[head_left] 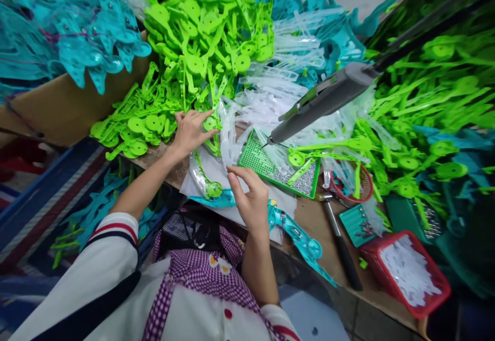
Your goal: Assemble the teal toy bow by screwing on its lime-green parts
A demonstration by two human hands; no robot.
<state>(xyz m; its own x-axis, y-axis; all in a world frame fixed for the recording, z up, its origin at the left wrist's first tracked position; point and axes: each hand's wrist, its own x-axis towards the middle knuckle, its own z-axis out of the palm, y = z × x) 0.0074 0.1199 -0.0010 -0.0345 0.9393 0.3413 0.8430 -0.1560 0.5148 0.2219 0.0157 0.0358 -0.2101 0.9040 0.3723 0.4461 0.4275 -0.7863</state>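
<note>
My left hand [192,132] reaches to the edge of the green pile, thumb and forefinger on either side of a bright green plastic part [211,123] with a round disc. My right hand [252,197] is closed in a pinch, its fingertips at the lower end of a translucent plastic strip [229,142]. Between my arms, a curved clear piece with a green part [213,189] lies on a white sheet [189,180]. A long teal plastic piece [296,227] lies across the table edge, partly behind my right hand.
A grey electric screwdriver [325,99] hangs over a green tray [247,158] of small metal pieces. Right of it are a hammer [338,243], a red basket [365,189], a teal tray [358,225] and a red bin [429,305] of white pieces. Piled green parts [201,27] stand behind.
</note>
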